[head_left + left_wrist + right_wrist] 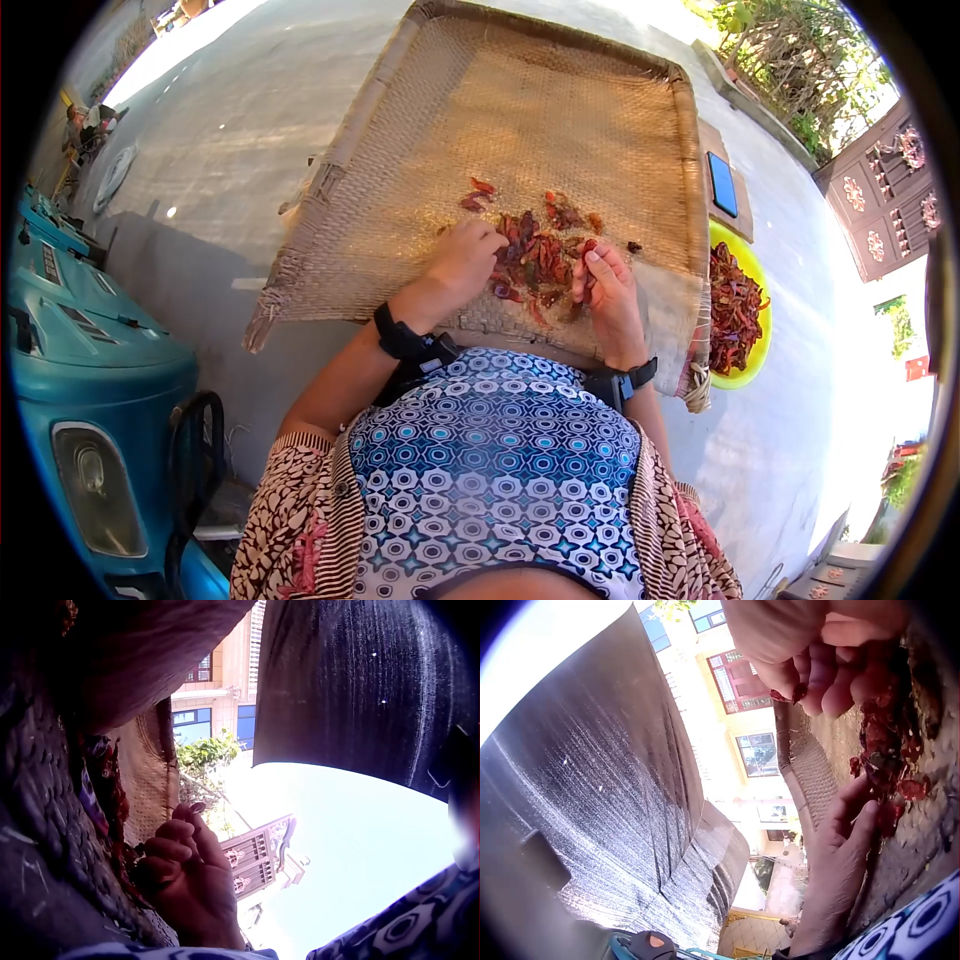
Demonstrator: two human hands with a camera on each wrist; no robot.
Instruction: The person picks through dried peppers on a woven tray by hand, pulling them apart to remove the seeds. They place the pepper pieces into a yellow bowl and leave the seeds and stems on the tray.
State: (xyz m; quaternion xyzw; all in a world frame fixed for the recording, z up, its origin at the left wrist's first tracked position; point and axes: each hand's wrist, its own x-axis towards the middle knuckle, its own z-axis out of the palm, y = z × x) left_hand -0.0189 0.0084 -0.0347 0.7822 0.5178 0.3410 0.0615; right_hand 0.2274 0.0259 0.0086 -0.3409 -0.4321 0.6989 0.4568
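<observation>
A pile of dried red chilies (pixel 540 255) lies on a woven mat tray (pixel 520 110). My right hand (pixel 612 300) is over the pile's right side, pinching a dried chili (pixel 589 246) between thumb and fingers. In the right wrist view, red chili pieces (pixel 789 694) show at that hand's fingertips. My left hand (pixel 463 262) reaches into the pile's left side with bent fingers; in the right wrist view its thumb (pixel 866 819) lies against the chilies. Its fingertips are partly hidden, and I cannot tell whether they grip a chili.
A yellow-green basin (pixel 758 350) full of dried chilies stands right of the tray. Behind it, a blue-screened phone (pixel 721 184) lies on a board. A teal vehicle (pixel 110 390) is at the left. Pale seeds (pixel 430 220) and a few chilies (pixel 480 190) are scattered on the mat.
</observation>
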